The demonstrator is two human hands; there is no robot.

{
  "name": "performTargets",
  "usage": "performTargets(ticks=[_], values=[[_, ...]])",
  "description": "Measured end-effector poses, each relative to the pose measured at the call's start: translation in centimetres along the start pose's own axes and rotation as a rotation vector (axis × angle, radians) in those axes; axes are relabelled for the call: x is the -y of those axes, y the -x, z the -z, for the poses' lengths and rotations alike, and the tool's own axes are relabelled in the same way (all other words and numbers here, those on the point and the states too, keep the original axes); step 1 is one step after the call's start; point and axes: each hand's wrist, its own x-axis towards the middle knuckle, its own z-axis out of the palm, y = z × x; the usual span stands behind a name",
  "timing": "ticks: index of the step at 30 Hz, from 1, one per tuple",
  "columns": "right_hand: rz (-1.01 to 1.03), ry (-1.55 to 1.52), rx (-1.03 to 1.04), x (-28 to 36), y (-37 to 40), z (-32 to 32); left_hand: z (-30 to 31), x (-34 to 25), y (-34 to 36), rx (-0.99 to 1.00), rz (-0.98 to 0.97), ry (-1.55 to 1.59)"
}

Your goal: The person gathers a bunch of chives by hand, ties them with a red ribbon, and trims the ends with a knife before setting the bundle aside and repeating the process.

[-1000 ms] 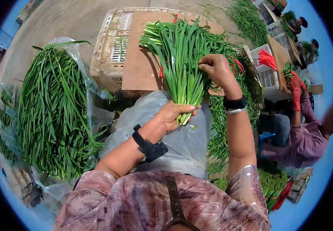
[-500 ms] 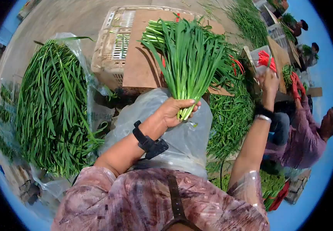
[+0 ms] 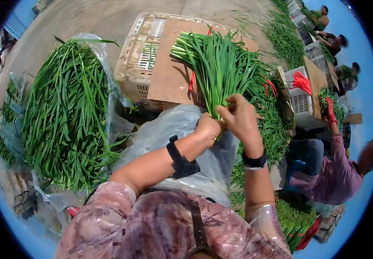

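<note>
Left hand point(image 3: 209, 128) wraps tightly round the pale lower stems of a bunch of long green leaves point(image 3: 221, 73), while the right hand point(image 3: 243, 118) sits just beside it at two o'clock, fingers half curled and thumb towards the stems; whether it pinches anything is not clear. Biggest around them is the heap of leaves point(image 3: 67, 116) at nine o'clock, then the pale plastic crate point(image 3: 130, 64) at eleven, the clear sheet point(image 3: 160, 127) under the left forearm, and the brown board point(image 3: 169, 82) near twelve. The bunch fans from the fist towards twelve, over other greens on that board. Smaller again are the red strips point(image 3: 301, 82) at two o'clock. Handling it well probably means squeezing firmly at the stems without bruising them, keeping their ends level, and working the right fingers close to the fist, clear of the soft leaf tips. Half a second ago the right hand was out at the red strips; now it is back beside the bunch. The left wrist has turned too, so its knuckles hide most of the stem ends that showed below the thumb then.
</note>
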Motion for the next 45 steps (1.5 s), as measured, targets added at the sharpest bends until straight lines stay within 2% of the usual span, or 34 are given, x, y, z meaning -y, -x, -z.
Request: performTargets(ticks=[2, 3, 6, 7, 10, 11, 14, 17, 18, 19, 20, 21, 24, 27, 31, 32, 34, 35, 36, 38, 39, 40, 41, 42, 43, 44, 45], values=[[-0.012, 0.143, -0.014, 0.1, -0.5, -1.5, 0.1, 1.2, -0.9, -0.016, 0.029, 0.371], [-0.022, 0.213, -0.023, -0.2, -0.7, -2.1, 0.8, 1.4, -1.3, 0.114, -0.036, 0.078], [-0.065, 0.149, -0.002, -1.7, -1.0, -2.2, 1.9, 1.8, -1.8, 0.113, -0.085, -0.520], [-0.039, 0.146, -0.058, -2.2, -0.9, -2.6, 1.2, 0.5, -0.8, 0.083, -0.068, -0.542], [-0.102, -0.221, -0.199, -1.8, 0.1, -0.8, 1.0, -2.2, 0.4, 0.161, 0.140, -0.397], [-0.224, -0.360, -0.215, -3.2, 0.3, -0.5, 0.8, -3.4, 1.0, 0.167, 0.228, -0.357], [-0.477, -0.742, 0.083, -4.2, 2.5, 2.7, 1.8, -5.2, 1.0, 0.276, 0.392, -0.012], [-0.488, -1.328, 0.246, -4.0, 3.5, 0.8, 1.4, -6.7, 2.1, 0.393, 0.409, 0.044], [-0.343, -1.443, 0.314, -5.0, 3.6, -0.9, 0.9, -7.1, 3.1, 0.399, 0.417, 0.023], [-0.246, -1.813, 0.496, -5.0, 3.2, -2.4, 0.2, -7.5, 4.4, 0.405, 0.425, 0.003], [-0.205, -1.925, 0.551, -4.5, 3.2, -3.2, 0.1, -7.6, 5.4, 0.410, 0.432, -0.017], [-0.167, -2.033, 0.615, -3.2, 3.1, -3.8, 0.5, -7.4, 6.2, 0.547, 0.440, 0.027], [-0.117, -1.974, 0.612, 0.7, 3.0, -4.0, 2.0, -7.7, 8.3, 0.656, 0.474, 0.055], [-0.178, -2.053, 0.558, 0.9, 3.4, -4.7, 3.7, -6.6, 9.2, 0.684, 0.478, -0.031], [-0.154, -1.944, 0.595, 0.8, 2.6, -4.5, 5.1, -6.5, 8.7, 0.709, 0.473, -0.158], [-0.094, -1.891, 0.596, 0.8, 2.2, -4.4, 5.3, -6.8, 8.5, 0.711, 0.470, -0.186], [0.024, -1.784, 0.602, 1.5, 0.7, -3.8, 4.4, -8.8, 8.8, 0.723, 0.279, -0.410], [0.072, -1.755, 0.518, 2.8, -0.1, -3.1, 4.1, -10.0, 8.4, 0.720, 0.184, -0.521], [0.102, -1.673, 0.512, 3.3, -0.9, -2.5, 4.6, -11.2, 6.9, 0.738, -0.163, -0.856], [0.162, -1.508, 0.493, 3.5, -2.6, -1.9, 2.7, -15.4, 7.3, 0.567, -0.283, -1.011], [0.179, -1.408, 0.413, 3.6, -3.6, -2.0, 0.6, -17.8, 7.8, 0.518, -0.384, -1.197], [0.226, -1.338, 0.305, 4.2, -4.4, -1.9, -1.2, -17.6, 7.8, 0.621, -0.503, -0.728], [0.353, -1.160, 0.239, 5.0, -5.3, -1.5, -1.3, -19.2, 6.5, 0.522, -0.729, -0.924], [0.475, -0.980, 0.170, 5.6, -6.3, -1.3, -3.6, -20.4, 8.2, 0.600, -0.751, -0.934], [0.540, -0.847, 0.126, 5.7, -7.4, -1.8, -4.3, -20.8, 8.1, 0.549, -0.868, -0.988], [0.494, -0.787, 0.154, 6.2, -8.1, -1.9, -4.8, -21.2, 7.7, 0.498, -0.983, -1.041], [0.450, -0.725, 0.183, 6.7, -8.9, -2.0, -4.4, -21.8, 6.9, 0.441, -1.232, -1.246]])
